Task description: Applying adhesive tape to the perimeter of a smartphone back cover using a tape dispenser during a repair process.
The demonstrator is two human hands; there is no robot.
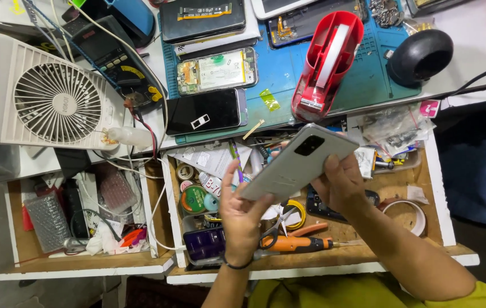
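Note:
A grey smartphone [297, 161] with its back cover and dark camera block facing up is held tilted over an open drawer [436, 188]. My left hand [242, 219] grips its lower left end; a dark band sits on that wrist. My right hand [342, 185] holds its right edge from beneath. Under the hands lie scissors with orange handles [297, 231] and an orange-handled screwdriver [300, 244].
On the blue work mat [280, 71] lie a black phone [206, 111], an opened phone [217, 69] and a red tape dispenser [325, 63]. A white fan [49, 97] stands at left, a multimeter [117, 65] beside it. A second open drawer [77, 217] holds cables and bubble wrap.

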